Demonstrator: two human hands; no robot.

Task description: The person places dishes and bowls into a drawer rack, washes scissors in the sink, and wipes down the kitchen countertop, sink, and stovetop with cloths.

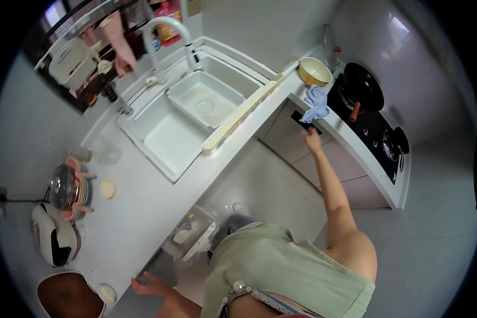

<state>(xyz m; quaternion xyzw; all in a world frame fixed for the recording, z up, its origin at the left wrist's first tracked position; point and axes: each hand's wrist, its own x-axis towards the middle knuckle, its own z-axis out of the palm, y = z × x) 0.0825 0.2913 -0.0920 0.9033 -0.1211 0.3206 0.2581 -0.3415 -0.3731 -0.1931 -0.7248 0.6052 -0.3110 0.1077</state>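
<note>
My right hand (pixel 312 140) reaches out to the black handle (pixel 298 118) of a pale drawer under the counter, its fingers curled at the handle's lower end. Just above it, a blue cloth (pixel 316 102) lies crumpled and hangs over the counter edge. Near the counter's front edge at the lower left is my left hand (pixel 149 285), fingers apart and holding nothing. The drawer front looks flush with the cabinet.
A double sink (pixel 175 139) with a white faucet (pixel 167 21) is set in the counter. A yellow pot (pixel 315 72) stands beside the stove (pixel 363 132), which bears a black pan (pixel 368 85). A plastic-lined bin (pixel 196 233) hangs below the counter.
</note>
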